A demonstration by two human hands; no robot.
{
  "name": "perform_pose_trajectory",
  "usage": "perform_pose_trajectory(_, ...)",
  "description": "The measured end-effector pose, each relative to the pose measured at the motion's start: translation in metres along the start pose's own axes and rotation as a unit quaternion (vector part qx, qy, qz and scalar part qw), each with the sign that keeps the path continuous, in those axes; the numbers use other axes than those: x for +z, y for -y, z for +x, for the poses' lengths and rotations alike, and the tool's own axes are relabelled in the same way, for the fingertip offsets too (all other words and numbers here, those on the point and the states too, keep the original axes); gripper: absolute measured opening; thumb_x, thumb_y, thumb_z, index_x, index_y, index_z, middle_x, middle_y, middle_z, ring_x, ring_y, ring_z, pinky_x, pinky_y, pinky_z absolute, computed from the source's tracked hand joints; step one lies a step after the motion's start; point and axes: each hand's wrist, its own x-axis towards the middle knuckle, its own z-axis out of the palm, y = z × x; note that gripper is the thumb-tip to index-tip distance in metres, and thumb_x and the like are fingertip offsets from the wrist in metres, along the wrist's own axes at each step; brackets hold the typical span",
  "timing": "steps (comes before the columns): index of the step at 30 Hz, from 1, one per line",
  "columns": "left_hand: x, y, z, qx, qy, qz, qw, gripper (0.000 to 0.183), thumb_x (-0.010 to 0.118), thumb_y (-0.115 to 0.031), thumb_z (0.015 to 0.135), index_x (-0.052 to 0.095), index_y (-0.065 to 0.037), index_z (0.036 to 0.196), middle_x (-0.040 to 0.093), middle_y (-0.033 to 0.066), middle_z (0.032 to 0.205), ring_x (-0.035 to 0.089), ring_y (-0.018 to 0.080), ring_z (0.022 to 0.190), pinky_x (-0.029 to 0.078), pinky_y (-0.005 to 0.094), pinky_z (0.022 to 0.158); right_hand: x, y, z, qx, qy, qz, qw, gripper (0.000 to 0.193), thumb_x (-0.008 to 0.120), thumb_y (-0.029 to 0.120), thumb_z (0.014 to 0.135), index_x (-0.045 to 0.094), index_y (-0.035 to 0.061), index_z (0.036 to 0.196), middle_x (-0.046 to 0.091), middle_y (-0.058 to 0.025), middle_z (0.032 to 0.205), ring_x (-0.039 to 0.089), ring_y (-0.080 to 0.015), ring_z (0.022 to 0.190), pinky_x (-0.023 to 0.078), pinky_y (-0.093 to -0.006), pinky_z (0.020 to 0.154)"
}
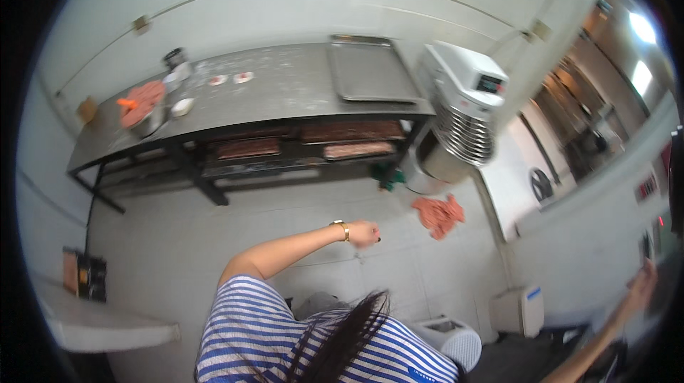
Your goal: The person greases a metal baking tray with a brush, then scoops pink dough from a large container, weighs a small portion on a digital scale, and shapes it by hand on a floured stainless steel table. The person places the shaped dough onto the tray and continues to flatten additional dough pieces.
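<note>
My left hand [365, 234], with a gold-coloured watch [343, 230] on the wrist, hangs over the tiled floor in front of me. Its fingers are curled closed and slightly blurred; whatever they may hold is hidden. At the far right my right hand [643, 285] is raised beside the wall, its fingers close to a slim dark piece [647, 246] on a pale panel that shows a small red light. Blur and the picture's rim hide whether those fingers grip it.
A steel table [285, 87] holds a baking tray [374, 69] and a bowl of pinkish stuff [146, 104]. Filled trays [353, 131] sit beneath. A white mixer [463, 73] stands right of it, near a crumpled pink cloth [438, 215] on the floor. A white bin [518, 312] is nearer me.
</note>
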Motion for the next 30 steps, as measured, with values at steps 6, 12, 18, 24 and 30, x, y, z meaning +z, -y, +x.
perform_pose_trajectory(6, -0.136, 0.042, -0.141, -0.088, -0.176, 0.031, 0.98, 0.04, 0.051, -0.04, 0.087, 0.057, -0.006, 0.108, 0.062, 0.0089, 0.086, 0.061, 0.0166, 0.071, 0.053, 0.0304, 0.06, 0.361, 0.139, -0.124, -0.205, 0.642, 0.1, 0.732, 0.031, 0.057, 0.001, 0.073, 0.061, 0.0072, 0.103, 0.062, -0.0138, 0.09, 0.062, -0.0285, 0.083, 0.051, -0.0342, 0.072)
perform_pose_trajectory(12, -0.231, 0.078, -0.235, -0.143, -0.411, -0.043, 0.899, 0.027, 0.057, -0.027, 0.086, 0.059, -0.006, 0.104, 0.063, 0.0084, 0.085, 0.061, 0.0145, 0.07, 0.052, 0.0293, 0.061, 0.518, 0.291, -0.211, -0.443, 0.685, 0.204, 0.541, 0.023, 0.058, 0.013, 0.077, 0.062, 0.0059, 0.098, 0.063, -0.0129, 0.09, 0.06, -0.0339, 0.083, 0.049, -0.0426, 0.073)
perform_pose_trajectory(18, -0.306, 0.184, -0.269, -0.103, -0.633, -0.037, 0.767, 0.02, 0.055, -0.019, 0.089, 0.059, -0.006, 0.104, 0.064, 0.0076, 0.081, 0.061, 0.0134, 0.071, 0.051, 0.0285, 0.061, 0.663, 0.411, -0.251, -0.427, 0.666, 0.355, 0.498, 0.017, 0.056, 0.012, 0.079, 0.064, 0.0032, 0.091, 0.064, -0.0139, 0.09, 0.061, -0.0334, 0.082, 0.049, -0.0411, 0.072)
perform_pose_trajectory(24, -0.389, 0.162, -0.243, -0.202, -0.688, 0.03, 0.696, 0.038, 0.055, -0.036, 0.087, 0.06, -0.003, 0.104, 0.064, 0.0178, 0.095, 0.062, 0.0294, 0.087, 0.049, 0.0378, 0.077, 0.763, 0.539, -0.29, -0.173, 0.718, 0.442, 0.509, 0.018, 0.054, 0.006, 0.08, 0.066, 0.0025, 0.093, 0.066, -0.0106, 0.083, 0.062, -0.0197, 0.073, 0.049, -0.0306, 0.069)
perform_pose_trajectory(30, -0.519, 0.224, -0.212, -0.183, -0.67, 0.037, 0.719, 0.048, 0.049, -0.046, 0.087, 0.06, -0.004, 0.108, 0.061, 0.0224, 0.104, 0.057, 0.0378, 0.1, 0.044, 0.0455, 0.086, 0.811, 0.62, -0.342, -0.02, 0.733, 0.484, 0.477, 0.02, 0.053, 0.001, 0.08, 0.065, 0.0012, 0.097, 0.065, -0.0055, 0.08, 0.058, -0.011, 0.071, 0.047, -0.0249, 0.067)
